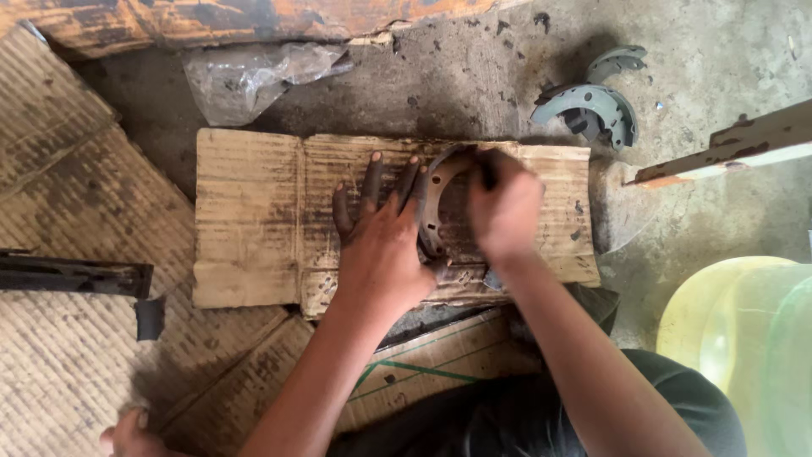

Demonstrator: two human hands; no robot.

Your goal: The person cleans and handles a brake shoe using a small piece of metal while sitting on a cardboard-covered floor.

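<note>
A curved, dark metal brake shoe (pixel 433 190) lies on a dirty piece of cardboard (pixel 254 220) on the floor. My left hand (pixel 381 237), smeared with grime, presses flat on the cardboard with its fingers spread, touching the shoe's outer curve. My right hand (pixel 505 207) is blurred and closed over the shoe's right side; whatever it may hold is hidden inside the fist.
Two grey brake shoes (pixel 592 106) lie on the concrete at the upper right. A crumpled plastic bag (pixel 249 76) sits at the back, a rusty wooden strip (pixel 727 148) at the right, a translucent yellow-green container (pixel 744 338) at the lower right. More cardboard (pixel 68 254) covers the left floor.
</note>
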